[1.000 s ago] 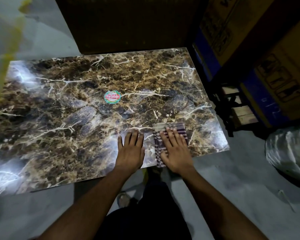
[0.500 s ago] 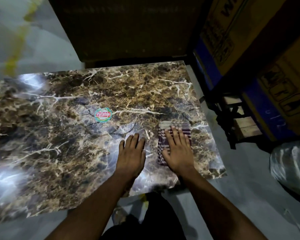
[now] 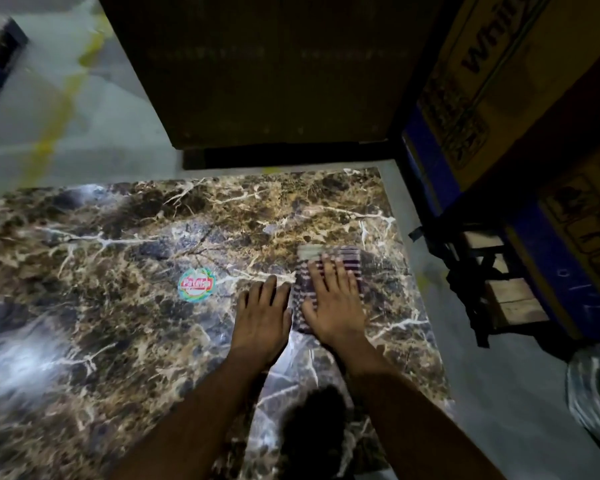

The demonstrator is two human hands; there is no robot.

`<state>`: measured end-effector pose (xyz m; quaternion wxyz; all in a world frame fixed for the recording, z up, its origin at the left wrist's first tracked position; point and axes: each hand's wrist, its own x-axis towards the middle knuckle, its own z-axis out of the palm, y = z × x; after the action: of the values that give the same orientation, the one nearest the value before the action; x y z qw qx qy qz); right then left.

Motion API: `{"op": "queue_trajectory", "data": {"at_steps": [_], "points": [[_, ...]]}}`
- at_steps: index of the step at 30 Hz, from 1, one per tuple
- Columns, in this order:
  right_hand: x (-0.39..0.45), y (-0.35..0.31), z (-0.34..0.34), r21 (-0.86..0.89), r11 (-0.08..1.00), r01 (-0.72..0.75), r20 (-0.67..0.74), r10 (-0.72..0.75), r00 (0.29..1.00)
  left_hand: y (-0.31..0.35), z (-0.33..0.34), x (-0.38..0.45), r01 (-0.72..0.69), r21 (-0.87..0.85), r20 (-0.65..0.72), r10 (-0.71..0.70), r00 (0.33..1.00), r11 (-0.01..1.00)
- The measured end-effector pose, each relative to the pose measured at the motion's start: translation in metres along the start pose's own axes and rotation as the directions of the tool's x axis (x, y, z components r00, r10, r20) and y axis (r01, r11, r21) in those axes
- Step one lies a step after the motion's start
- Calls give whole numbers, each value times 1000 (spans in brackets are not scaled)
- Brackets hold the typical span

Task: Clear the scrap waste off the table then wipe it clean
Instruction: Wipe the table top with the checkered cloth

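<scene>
A glossy brown marble-patterned table (image 3: 125, 271) fills the lower view. A folded striped cloth (image 3: 347, 258) lies flat on its right part. My right hand (image 3: 333, 306) presses palm-down on the cloth, fingers spread, covering most of it. Just left of it, my left hand (image 3: 262, 317) rests flat on the bare tabletop, fingers together, holding nothing. No loose scrap shows on the surface.
A round colourful sticker (image 3: 196, 285) is stuck near the table's middle. Large cardboard boxes (image 3: 520, 109) with blue bands stand at the right on a wooden pallet (image 3: 506, 299). A dark panel (image 3: 257, 74) stands behind the table. A plastic-wrapped bundle (image 3: 593, 396) lies at the lower right on the grey floor.
My right hand has slid the cloth away from the near edge, farther across the table. My left hand moved forward beside it. The view has shifted forward over the table.
</scene>
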<state>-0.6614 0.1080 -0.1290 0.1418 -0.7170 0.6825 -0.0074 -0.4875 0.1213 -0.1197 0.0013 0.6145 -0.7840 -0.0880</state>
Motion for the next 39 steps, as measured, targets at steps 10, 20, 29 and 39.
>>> {"op": "queue_trajectory", "data": {"at_steps": [10, 20, 29, 39], "points": [[89, 20, -22, -14, 1000, 24, -2, -24, 1000, -7, -7, 59, 35, -1, 4, -35, 999, 999], [161, 33, -33, -12, 1000, 24, -45, -25, 999, -8, -12, 114, 79, 6, -15, -78, 997, 997], [203, 50, -38, -38, 996, 81, -82, -84, 993, -8, -9, 150, 102, 6, -64, -102, 993, 995], [224, 85, -51, -61, 994, 86, -57, -89, 994, 2, -10, 178, 111, -21, -49, -112, 992, 994]]}}
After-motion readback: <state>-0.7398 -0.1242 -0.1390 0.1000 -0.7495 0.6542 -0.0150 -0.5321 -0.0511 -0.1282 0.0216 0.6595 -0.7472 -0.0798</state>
